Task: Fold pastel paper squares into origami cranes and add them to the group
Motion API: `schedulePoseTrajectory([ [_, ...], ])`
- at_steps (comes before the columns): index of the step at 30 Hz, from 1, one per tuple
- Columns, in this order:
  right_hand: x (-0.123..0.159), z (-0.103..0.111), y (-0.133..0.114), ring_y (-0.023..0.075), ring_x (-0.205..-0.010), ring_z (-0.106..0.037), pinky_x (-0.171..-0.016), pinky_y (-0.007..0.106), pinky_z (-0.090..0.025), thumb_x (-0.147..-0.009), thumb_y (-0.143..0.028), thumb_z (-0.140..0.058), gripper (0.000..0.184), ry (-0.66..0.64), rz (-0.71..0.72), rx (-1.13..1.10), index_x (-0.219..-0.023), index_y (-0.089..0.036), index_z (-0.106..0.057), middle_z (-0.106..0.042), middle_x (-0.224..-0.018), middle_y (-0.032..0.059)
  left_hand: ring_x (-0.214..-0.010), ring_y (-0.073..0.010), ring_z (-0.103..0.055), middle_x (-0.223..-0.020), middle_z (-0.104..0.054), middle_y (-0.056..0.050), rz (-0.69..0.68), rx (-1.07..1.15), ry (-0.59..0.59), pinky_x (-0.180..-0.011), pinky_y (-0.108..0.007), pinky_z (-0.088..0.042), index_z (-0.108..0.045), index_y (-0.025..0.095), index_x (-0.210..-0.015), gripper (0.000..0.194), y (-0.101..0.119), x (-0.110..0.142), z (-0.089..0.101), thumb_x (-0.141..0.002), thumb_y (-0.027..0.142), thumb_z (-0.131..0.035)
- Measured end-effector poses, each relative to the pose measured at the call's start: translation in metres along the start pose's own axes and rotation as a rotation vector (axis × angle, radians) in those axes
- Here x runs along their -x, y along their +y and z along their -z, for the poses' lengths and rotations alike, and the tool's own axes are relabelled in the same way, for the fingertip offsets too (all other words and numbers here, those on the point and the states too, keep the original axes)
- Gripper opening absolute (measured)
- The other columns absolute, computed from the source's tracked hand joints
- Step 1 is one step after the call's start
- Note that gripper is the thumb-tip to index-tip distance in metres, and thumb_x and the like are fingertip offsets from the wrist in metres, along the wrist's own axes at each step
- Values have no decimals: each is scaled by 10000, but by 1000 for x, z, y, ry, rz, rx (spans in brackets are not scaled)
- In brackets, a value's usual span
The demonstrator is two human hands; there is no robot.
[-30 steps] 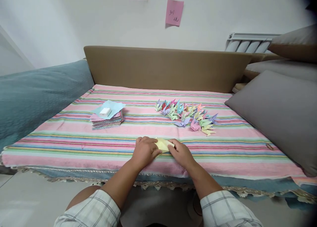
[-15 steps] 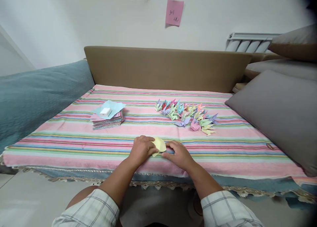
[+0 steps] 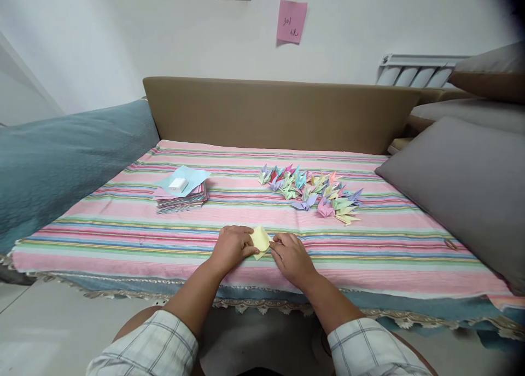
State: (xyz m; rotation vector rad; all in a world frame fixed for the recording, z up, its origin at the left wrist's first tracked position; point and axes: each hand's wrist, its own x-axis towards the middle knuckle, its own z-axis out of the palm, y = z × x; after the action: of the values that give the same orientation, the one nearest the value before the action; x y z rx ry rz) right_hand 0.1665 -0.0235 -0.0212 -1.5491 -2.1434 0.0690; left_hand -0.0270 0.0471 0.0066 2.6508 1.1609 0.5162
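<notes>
hands [image 3: 232, 248] [image 3: 292, 258], half-curled, pinch yellow paper [image 3: 261, 241] by opposite edges, striped cloth [image 3: 123, 236] spreading either side

left of centre: blocked by paper stack [image 3: 182, 202] | right of centre: blocked by paper cranes [image 3: 305, 202] | between: striped cloth [image 3: 233, 195] left open | lower centre: occupied by yellow paper [image 3: 261, 242]

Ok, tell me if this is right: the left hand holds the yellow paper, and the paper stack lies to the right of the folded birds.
Not quite: in the head view, the paper stack lies to the left of the folded birds. The left hand does hold the yellow paper.
</notes>
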Motion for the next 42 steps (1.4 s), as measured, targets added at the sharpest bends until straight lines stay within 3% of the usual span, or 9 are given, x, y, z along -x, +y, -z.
schedulePoseTrajectory([
  [7, -1, -1, 2, 199, -908, -501, -818, 335, -383, -889, -231, -446, 231, -26, 34, 2, -1037, -196, -620, -622, -1003, 66, -941, -223, -592, -1113, -652, -32, -21, -62, 17, -811, -361, -408, -705, 230, -715, 148, -3, 3, -1, -735, 370, -663],
  [12, 0, -1, 4, 188, -907, -523, -821, 317, -384, -890, -211, -442, 197, -11, 71, 13, -979, -193, -617, -635, -976, 57, -1071, -275, -523, -1270, -550, -55, -44, -91, 66, -869, -411, -395, -702, 252, -873, 282, -5, 7, -1, -640, 407, -734],
  [19, 1, -1, 4, 183, -926, -525, -828, 307, -391, -892, -209, -441, 240, -15, 75, 36, -1072, -219, -599, -633, -1019, 46, -1071, -261, -524, -1239, -572, -46, -16, -77, 41, -887, -418, -394, -726, 284, -833, 143, -11, 5, -1, -742, 368, -654],
  [26, 3, 4, 1, 180, -934, -524, -834, 305, -398, -882, -197, -451, 231, -56, 74, 52, -1046, -209, -612, -630, -1033, 46, -1084, -260, -516, -1238, -571, -46, 55, -50, 53, -895, -419, -400, -711, 252, -758, 124, -11, 3, -6, -740, 358, -649],
  [29, 3, 6, 0, 185, -952, -524, -860, 311, -395, -879, -201, -458, 246, -61, 81, 52, -1078, -207, -602, -627, -1056, 51, -1137, -287, -469, -1283, -536, -45, 49, -112, 123, -937, -471, -358, -700, 256, -794, 135, -4, 6, -6, -714, 359, -665],
  [33, 3, 7, -1, 187, -961, -528, -868, 318, -398, -866, -198, -478, 258, -66, 78, 73, -1090, -221, -604, -625, -1063, 56, -1246, -306, -360, -1382, -438, -14, -71, -210, 205, -1029, -535, -218, -682, 291, -883, 194, 10, 10, -3, -696, 245, -666],
  [38, 3, 7, -2, 183, -961, -531, -861, 310, -405, -862, -192, -483, 260, -66, 76, 86, -1088, -226, -608, -632, -1041, 54, -1265, -265, -378, -1288, -541, -19, -238, -158, 92, -1081, -533, -109, -661, 267, -891, 140, 14, 9, 0, -765, 250, -601],
  [42, 4, 6, -1, 178, -965, -527, -867, 312, -404, -868, -202, -472, 264, -59, 76, 64, -1097, -231, -600, -625, -1056, 52, -1181, -246, -481, -1255, -564, -78, -208, -68, 31, -1077, -507, -180, -635, 226, -957, 283, 7, 5, -5, -726, 388, -655],
])
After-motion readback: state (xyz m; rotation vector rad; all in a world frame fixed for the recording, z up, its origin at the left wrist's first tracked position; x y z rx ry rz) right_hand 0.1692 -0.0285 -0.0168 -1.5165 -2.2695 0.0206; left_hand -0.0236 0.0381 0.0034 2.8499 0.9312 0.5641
